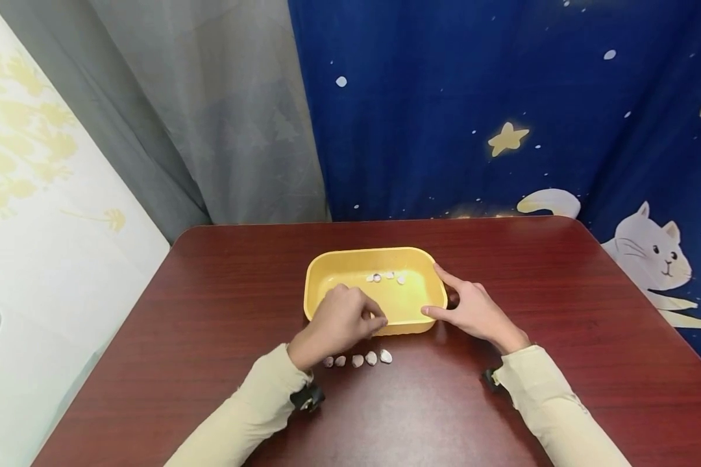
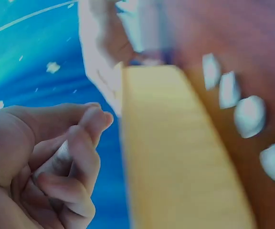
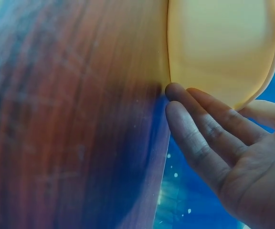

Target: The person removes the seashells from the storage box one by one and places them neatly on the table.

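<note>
A yellow basin (image 1: 397, 329) stands on the table. Several small pale pieces (image 1: 401, 280) lie inside toward its back wall. My left hand (image 1: 341, 321) is above the basin's front rim, fingers curled and thumb tip against fingertips; no object shows between them in the left wrist view (image 2: 56, 162). My right hand (image 1: 476, 311) grips the basin's right end, thumb over the rim at the front corner and forefinger by the back corner. In the right wrist view its long fingers (image 3: 199, 129) lie nearly straight against the outer wall (image 3: 223, 62).
In front of the basin, several flat, shiny pieces (image 1: 358, 360) lie in a row on the dark red table (image 1: 420, 415). The left forearm passes beside the row's left end. Grey and blue curtains (image 1: 409, 130) hang behind the table's far edge.
</note>
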{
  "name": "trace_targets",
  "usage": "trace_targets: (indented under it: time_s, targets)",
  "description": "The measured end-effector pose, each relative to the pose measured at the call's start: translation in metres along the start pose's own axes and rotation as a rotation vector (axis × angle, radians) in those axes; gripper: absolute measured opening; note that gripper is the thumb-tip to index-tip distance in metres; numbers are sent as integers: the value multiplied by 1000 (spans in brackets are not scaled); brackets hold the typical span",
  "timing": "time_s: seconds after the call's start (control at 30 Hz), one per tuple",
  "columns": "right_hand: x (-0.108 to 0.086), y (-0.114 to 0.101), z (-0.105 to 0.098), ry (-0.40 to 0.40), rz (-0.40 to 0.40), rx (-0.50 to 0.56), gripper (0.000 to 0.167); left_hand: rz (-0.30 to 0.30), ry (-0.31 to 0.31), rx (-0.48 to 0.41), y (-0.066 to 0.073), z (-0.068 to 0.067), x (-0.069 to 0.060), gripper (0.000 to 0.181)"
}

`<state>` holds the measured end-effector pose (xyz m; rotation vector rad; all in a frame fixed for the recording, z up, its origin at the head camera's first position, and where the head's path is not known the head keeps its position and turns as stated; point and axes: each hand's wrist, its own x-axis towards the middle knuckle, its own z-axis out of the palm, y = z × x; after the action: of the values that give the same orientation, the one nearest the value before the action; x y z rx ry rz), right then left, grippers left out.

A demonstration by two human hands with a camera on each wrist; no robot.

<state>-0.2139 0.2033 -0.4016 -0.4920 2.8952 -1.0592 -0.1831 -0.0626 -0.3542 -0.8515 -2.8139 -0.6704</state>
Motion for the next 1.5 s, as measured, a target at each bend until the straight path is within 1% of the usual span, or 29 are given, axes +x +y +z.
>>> trace_targets:
  time_s: [0.07,0.17,0.3,0.47,0.57,0.63,0.7,0.87,0.93,1.03,1.13,1.17,1.23,1.3,1.4,1.5]
  targets:
    - [0,1,1,-4,3,-1,96,-24,2,-31,-4,-8,10,9]
    - [0,1,1,-2,4,-5,96,-70,-21,-67,-10,-16,24,10]
    - [1,1,2,-8,3,-6,96,-122,-57,-95,-19,-23,41,8]
    - [0,2,2,-14,10,2,97,-150,-90,-62,-26,-25,59,7]
    - [0,2,1,-2,9,1,97,-151,-108,-32,-29,-24,70,8]
    - [0,2,2,2,9,-4,97,-159,-120,-6,-31,-23,77,9]
    - [0,2,2,2,14,-10,97,-177,-146,13,-33,-22,84,9]
    - [0,3,3,9,20,-16,98,-248,-242,74,-38,-18,98,10]
    - [0,3,3,16,14,-16,97,-257,-276,125,-39,-16,103,15]
    - [0,3,2,19,9,-13,97,-254,-332,191,-41,-12,110,32]
    - [0,3,3,15,16,-9,97,-248,-378,211,-44,-6,115,33]
    - [0,3,3,13,19,-8,98,-247,-391,211,-45,-5,117,29]
    - [0,3,3,10,22,-7,98,-236,-405,218,-46,-1,119,20]
    - [0,3,3,3,30,-5,99,-220,-396,238,-46,3,121,11]
    - [1,2,3,-6,44,2,100,-209,-383,261,-47,8,125,7]
    - [1,1,2,-12,51,13,99,-218,-373,274,-46,12,128,8]
